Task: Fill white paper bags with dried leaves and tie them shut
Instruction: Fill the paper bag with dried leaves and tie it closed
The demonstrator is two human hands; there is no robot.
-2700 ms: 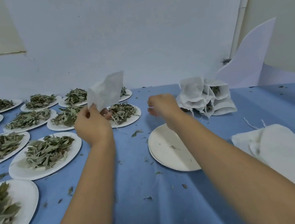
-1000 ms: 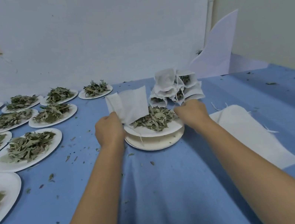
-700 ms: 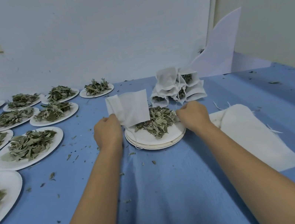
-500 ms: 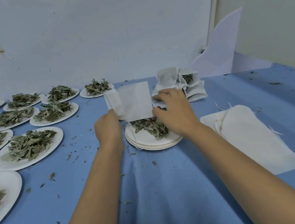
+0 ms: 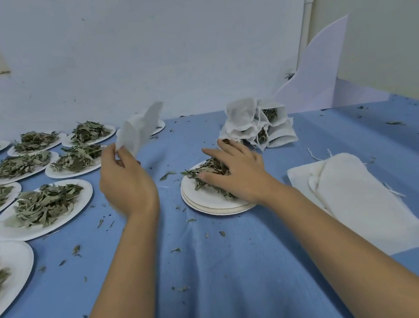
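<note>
The left hand pinches the empty white paper bag, tipped up toward 1 o'clock, and the right hand lies with fingers spread on the dried leaves on the paper plate, at 4 o'clock from the bag.

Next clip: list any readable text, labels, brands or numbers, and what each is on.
None readable. The paper plates, the empty bag in the left hand, the filled bags, the stack of flat bags, the blue cloth and the white board by the wall all look plain and unprinted.
</note>
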